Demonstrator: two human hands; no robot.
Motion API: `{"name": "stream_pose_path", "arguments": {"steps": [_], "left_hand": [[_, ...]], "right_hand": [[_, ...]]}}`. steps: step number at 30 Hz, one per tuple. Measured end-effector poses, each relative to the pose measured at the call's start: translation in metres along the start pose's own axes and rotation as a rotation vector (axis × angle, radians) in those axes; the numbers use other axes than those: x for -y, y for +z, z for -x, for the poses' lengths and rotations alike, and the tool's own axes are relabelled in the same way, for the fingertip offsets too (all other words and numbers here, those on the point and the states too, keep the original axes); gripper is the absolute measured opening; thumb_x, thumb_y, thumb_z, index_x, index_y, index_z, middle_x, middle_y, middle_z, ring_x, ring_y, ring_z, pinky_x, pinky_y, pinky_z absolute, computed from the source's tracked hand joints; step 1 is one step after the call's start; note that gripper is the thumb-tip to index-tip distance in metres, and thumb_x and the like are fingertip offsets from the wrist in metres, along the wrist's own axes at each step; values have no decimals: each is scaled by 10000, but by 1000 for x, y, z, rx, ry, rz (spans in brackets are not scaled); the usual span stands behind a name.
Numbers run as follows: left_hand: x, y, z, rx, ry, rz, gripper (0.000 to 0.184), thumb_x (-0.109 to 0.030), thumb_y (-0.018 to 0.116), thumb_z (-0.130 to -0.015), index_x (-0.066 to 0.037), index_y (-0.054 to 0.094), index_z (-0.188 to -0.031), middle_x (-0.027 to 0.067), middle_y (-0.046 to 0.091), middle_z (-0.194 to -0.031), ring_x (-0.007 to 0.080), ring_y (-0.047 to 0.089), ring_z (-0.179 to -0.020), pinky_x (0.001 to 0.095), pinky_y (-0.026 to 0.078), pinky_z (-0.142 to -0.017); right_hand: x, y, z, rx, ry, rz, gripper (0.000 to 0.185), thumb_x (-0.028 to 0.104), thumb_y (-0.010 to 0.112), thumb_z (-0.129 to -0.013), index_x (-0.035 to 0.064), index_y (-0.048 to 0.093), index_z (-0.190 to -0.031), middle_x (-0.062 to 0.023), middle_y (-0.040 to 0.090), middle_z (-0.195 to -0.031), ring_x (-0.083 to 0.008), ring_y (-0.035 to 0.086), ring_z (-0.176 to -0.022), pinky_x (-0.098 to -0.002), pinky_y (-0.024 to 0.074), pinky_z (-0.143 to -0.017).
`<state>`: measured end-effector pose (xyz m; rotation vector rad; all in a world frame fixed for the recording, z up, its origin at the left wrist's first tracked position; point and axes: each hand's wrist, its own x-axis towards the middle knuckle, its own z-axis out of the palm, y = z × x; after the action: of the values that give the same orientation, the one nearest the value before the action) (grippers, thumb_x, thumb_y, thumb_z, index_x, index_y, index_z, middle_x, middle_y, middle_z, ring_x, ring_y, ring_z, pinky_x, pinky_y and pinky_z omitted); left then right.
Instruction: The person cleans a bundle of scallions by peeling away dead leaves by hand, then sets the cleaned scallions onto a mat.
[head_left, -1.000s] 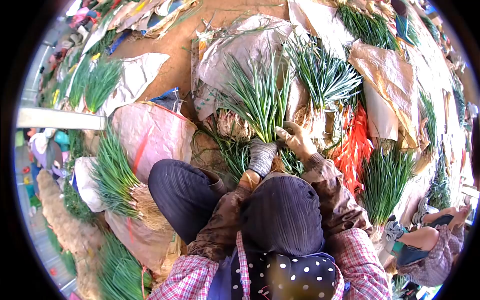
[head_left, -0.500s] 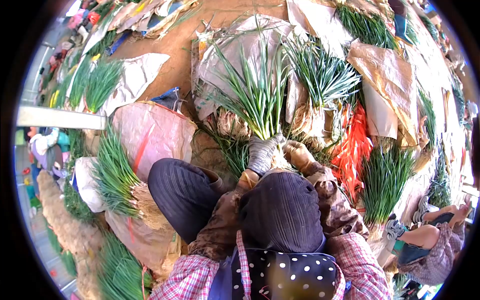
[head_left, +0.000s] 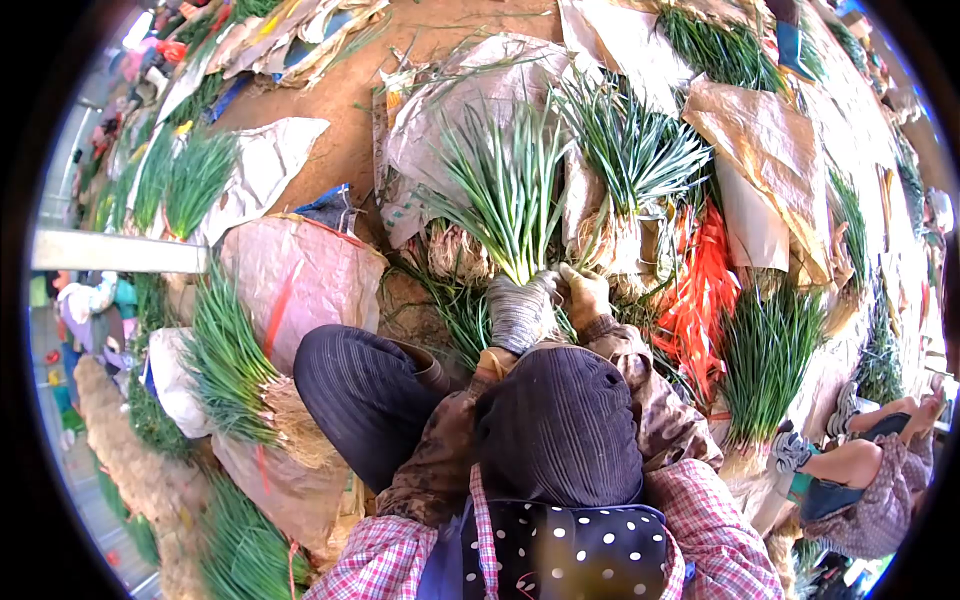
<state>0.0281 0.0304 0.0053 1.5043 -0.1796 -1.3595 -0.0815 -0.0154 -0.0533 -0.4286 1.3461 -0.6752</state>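
My left hand [head_left: 521,312], in a grey-striped glove, is wrapped round the lower stems of a bunch of spring onions [head_left: 508,200]. The green leaves fan upward and away from me, and the root end is hidden by the glove and my knee. Close beside it on the right is my right hand [head_left: 587,298], in a tan glove, with fingers curled and thumb near the stems. Whatever it may pinch is hidden. Behind the bunch lie a pale sack [head_left: 440,130] and a root clump [head_left: 458,252]. Another spring onion bundle [head_left: 635,160] rests to the right.
Red plastic ties [head_left: 700,300] hang at right, beside another spring onion pile [head_left: 770,350]. On the left, a tied bundle [head_left: 235,355] lies on pink sacking [head_left: 305,265]. My bent knee [head_left: 365,400] is near my left arm. Another person's legs [head_left: 850,470] are at right.
The bunch of spring onions has lowered, its leaf tips closer to me and more gathered. My right hand has turned more upright near the stems. The view has shifted slightly.
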Motion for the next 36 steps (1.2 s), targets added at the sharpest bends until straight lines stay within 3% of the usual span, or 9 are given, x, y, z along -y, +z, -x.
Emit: {"name": "stream_pose_path", "arguments": {"steps": [2,6,9,11,23,27,28,32,36], "left_hand": [[-9,0,2,-101,64,-115,150,-82,690,-807,25,619,-884,70,652,-736,123,597,-591,263,475,-536],[9,-3,-13,44,79,293,215,4,654,-817,3,579,-1018,89,653,-808,163,626,-624,287,538,-567],[16,-1,-14,35,-114,256,227,-28,686,-808,-9,566,-999,95,636,-758,187,618,-584,320,530,-500],[11,-1,-9,49,-185,109,201,-70,705,-809,-1,563,-934,90,633,-689,174,600,-508,307,513,-452],[13,-13,-22,149,-326,13,191,-100,765,-754,-9,636,-863,58,641,-685,133,547,-459,281,421,-375],[34,-14,-36,127,-45,-142,183,-140,760,-752,-50,651,-869,36,628,-641,103,470,-399,260,344,-332],[46,-15,-43,107,-3,-133,187,-147,761,-752,-52,652,-870,37,627,-638,104,467,-396,262,342,-329],[22,-4,-26,43,-137,-109,184,-150,753,-761,-52,650,-879,48,638,-667,113,497,-432,267,380,-362],[23,-5,-19,100,-44,138,221,-63,761,-738,-20,646,-922,59,663,-782,136,573,-559,269,463,-503]], "right_hand": [[11,-11,2,-5,228,160,310,133,576,-889,-46,518,-1136,-198,643,-889,-217,637,-821,-285,550,-815],[12,-34,6,515,-31,1787,312,296,720,-785,83,693,-1011,-138,659,-1070,-267,627,-955,-365,500,-880],[53,-22,-3,-393,-699,1675,527,484,654,-808,87,604,-1152,-152,678,-901,-210,650,-669,-320,548,-573],[91,-11,-28,-483,-609,1482,421,396,669,-827,67,589,-1076,-152,662,-825,-249,647,-692,-359,534,-643],[42,-30,69,379,-651,1077,320,315,574,-909,9,661,-936,-159,666,-743,-241,646,-658,-360,528,-636],[57,-20,61,403,-296,1060,616,541,460,-909,-30,587,-1103,-176,663,-905,-227,625,-842,-332,479,-821],[36,-22,36,321,-633,931,639,537,492,-900,-57,561,-1125,-161,655,-941,-214,608,-818,-350,482,-797],[38,10,19,160,-325,457,225,136,640,-878,-26,646,-1036,-68,680,-844,-98,590,-699,-251,493,-655],[23,3,12,48,-18,-14,178,147,634,-878,13,653,-994,-28,652,-763,-88,556,-578,-232,484,-515]]}}
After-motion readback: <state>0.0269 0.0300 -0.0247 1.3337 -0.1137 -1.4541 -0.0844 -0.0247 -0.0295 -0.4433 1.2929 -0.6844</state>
